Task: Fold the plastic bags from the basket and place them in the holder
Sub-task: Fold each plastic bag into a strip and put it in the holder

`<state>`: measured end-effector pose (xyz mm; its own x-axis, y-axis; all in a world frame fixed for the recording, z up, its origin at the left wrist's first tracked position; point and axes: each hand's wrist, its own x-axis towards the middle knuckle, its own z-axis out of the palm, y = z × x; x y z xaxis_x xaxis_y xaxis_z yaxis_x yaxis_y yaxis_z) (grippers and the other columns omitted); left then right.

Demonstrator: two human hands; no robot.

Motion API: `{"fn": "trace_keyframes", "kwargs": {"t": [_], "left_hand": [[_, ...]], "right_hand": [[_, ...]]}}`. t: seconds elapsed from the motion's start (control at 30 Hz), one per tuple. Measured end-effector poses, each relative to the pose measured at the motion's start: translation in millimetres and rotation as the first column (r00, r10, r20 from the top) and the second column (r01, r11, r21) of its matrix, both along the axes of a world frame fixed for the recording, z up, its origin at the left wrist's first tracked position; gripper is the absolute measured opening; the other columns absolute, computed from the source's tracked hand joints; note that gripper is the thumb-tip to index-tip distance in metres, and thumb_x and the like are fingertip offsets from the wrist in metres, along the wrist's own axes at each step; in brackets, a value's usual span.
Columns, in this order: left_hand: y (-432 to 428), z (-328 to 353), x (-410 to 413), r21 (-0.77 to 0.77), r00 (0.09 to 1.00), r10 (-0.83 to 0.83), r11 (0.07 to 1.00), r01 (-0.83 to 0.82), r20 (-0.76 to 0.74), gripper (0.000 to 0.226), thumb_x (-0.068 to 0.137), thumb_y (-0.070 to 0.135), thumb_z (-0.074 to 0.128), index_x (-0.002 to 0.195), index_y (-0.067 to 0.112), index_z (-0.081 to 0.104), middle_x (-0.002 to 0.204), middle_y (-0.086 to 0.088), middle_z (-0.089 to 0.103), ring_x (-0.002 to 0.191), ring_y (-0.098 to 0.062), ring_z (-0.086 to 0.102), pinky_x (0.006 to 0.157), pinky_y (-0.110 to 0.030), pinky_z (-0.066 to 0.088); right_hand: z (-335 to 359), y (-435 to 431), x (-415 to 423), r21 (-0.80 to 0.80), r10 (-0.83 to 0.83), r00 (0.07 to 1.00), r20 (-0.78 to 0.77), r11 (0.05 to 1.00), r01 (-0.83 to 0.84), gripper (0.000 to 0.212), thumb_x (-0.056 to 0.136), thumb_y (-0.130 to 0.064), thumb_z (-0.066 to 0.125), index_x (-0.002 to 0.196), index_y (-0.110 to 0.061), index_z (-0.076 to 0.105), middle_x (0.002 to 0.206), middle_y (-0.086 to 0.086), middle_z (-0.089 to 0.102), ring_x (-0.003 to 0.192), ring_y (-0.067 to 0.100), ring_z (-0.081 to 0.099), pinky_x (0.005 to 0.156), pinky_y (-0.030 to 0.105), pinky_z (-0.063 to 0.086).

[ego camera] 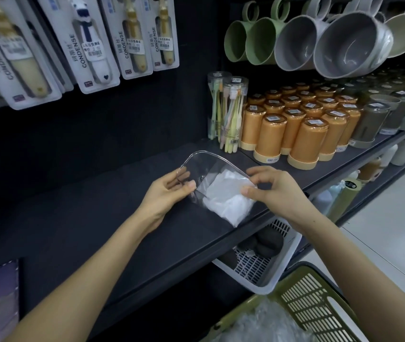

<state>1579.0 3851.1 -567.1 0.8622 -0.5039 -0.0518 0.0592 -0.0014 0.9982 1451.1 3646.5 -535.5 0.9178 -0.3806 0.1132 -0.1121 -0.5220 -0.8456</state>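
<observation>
Blister cards (92,45) hang at upper left, each printed "CONDENSE"; the price stickers are too blurred to read. Below them, on the black shelf (97,218), the left hand (169,191) pinches the left rim of the clear holder (197,154), its fingers showing through the wall. The holder's long axis runs from the back of the shelf toward the front edge, slanting right. Its outline is hard to trace against the dark surface. Folded white plastic bags (223,196) lie inside, reaching the near end. The right hand (275,191) pinches the holder's right rim with thumb and forefinger; whether bag film is also caught cannot be told. At lower right the green basket (302,302), cut off by the frame, holds loose bags (265,322).
</observation>
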Motion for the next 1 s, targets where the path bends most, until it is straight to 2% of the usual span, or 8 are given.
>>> {"fn": "trace_keyframes", "kwargs": {"t": [0.1, 0.23, 0.43, 0.6, 0.7, 0.8, 0.87, 1.0], "left_hand": [[21.6, 1.5, -23.3, -0.059, 0.999, 0.028, 0.998, -0.027, 0.021, 0.052, 0.081, 0.002, 0.068, 0.129, 0.017, 0.055, 0.118, 0.008, 0.065, 0.114, -0.005, 0.059, 0.104, -0.025, 0.045], [43.1, 4.8, -49.5, -0.098, 0.997, 0.066, 0.993, -0.06, 0.05, 0.049, 0.063, 0.015, 0.075, 0.106, 0.033, 0.062, 0.1, 0.025, 0.07, 0.107, 0.001, 0.063, 0.096, -0.018, 0.048], [64.8, -1.1, -75.5, -0.157, 0.981, 0.189, 0.971, -0.179, 0.05, 0.05, 0.073, -0.002, 0.073, 0.107, 0.033, 0.062, 0.098, 0.027, 0.07, 0.105, 0.006, 0.062, 0.081, -0.01, 0.049], [67.9, 4.9, -85.6, -0.177, 0.974, 0.205, 0.966, -0.186, 0.098, 0.053, 0.074, -0.009, 0.071, 0.107, 0.032, 0.06, 0.096, 0.033, 0.068, 0.1, 0.012, 0.061, 0.089, -0.01, 0.048], [69.0, 5.6, -87.0, -0.171, 0.973, 0.204, 0.968, -0.185, 0.105, 0.056, 0.075, -0.01, 0.072, 0.108, 0.033, 0.059, 0.098, 0.034, 0.067, 0.103, 0.013, 0.06, 0.097, -0.014, 0.045], [69.7, 6.9, -87.5, -0.161, 0.974, 0.195, 0.971, -0.175, 0.117, 0.055, 0.075, -0.008, 0.073, 0.108, 0.034, 0.059, 0.098, 0.035, 0.066, 0.103, 0.013, 0.059, 0.1, -0.016, 0.044], [69.9, 7.3, -87.7, -0.155, 0.974, 0.188, 0.974, -0.167, 0.129, 0.055, 0.075, -0.006, 0.074, 0.108, 0.036, 0.059, 0.097, 0.036, 0.066, 0.103, 0.014, 0.059, 0.1, -0.016, 0.044], [70.6, 6.0, -86.8, -0.146, 0.973, 0.172, 0.978, -0.15, 0.151, 0.055, 0.074, -0.003, 0.076, 0.109, 0.037, 0.06, 0.1, 0.035, 0.066, 0.106, 0.013, 0.058, 0.099, -0.017, 0.046]], "right_hand": [[4.6, 16.7, 13.3, -0.116, 0.005, 1.0, -0.026, 0.993, -0.008, 0.009, 0.079, -0.025, 0.076, 0.07, -0.025, 0.073, 0.12, -0.011, 0.057, 0.119, 0.01, 0.051, 0.108, 0.049, 0.028], [13.9, 44.3, 22.0, -0.324, -0.018, 0.997, -0.076, 0.946, -0.007, 0.008, 0.081, -0.027, 0.073, 0.082, -0.02, 0.075, 0.135, -0.005, 0.054, 0.129, 0.014, 0.043, 0.105, 0.039, 0.021], [-6.2, 85.2, 18.7, -0.549, -0.117, 0.993, 0.009, 0.83, 0.103, 0.013, 0.085, -0.025, 0.064, 0.089, -0.021, 0.075, 0.142, -0.003, 0.049, 0.129, 0.021, 0.04, 0.102, 0.03, 0.016], [-22.5, 108.7, 18.9, -0.604, -0.242, 0.963, 0.115, 0.753, 0.261, 0.018, 0.073, -0.018, 0.058, 0.067, -0.011, 0.073, 0.118, 0.012, 0.066, 0.104, 0.037, 0.058, 0.096, 0.044, 0.03], [-26.8, 113.6, 16.2, -0.647, -0.226, 0.971, 0.079, 0.729, 0.223, 0.019, 0.066, -0.019, 0.056, 0.061, -0.012, 0.072, 0.105, 0.014, 0.07, 0.089, 0.039, 0.063, 0.089, 0.049, 0.04], [-22.8, 110.1, 10.8, -0.62, -0.212, 0.977, 0.026, 0.763, 0.182, 0.017, 0.075, -0.027, 0.069, 0.082, -0.013, 0.076, 0.122, 0.015, 0.064, 0.106, 0.039, 0.058, 0.098, 0.049, 0.032], [-18.8, 108.7, 2.8, -0.627, -0.203, 0.977, 0.059, 0.754, 0.194, 0.028, 0.073, -0.037, 0.074, 0.092, -0.017, 0.075, 0.128, 0.015, 0.06, 0.112, 0.038, 0.056, 0.101, 0.051, 0.03], [-17.2, 109.1, -16.6, -0.73, -0.123, 0.959, 0.254, 0.626, 0.274, 0.032, 0.063, -0.045, 0.075, 0.083, -0.02, 0.071, 0.122, 0.013, 0.062, 0.109, 0.036, 0.058, 0.101, 0.055, 0.032]]}}
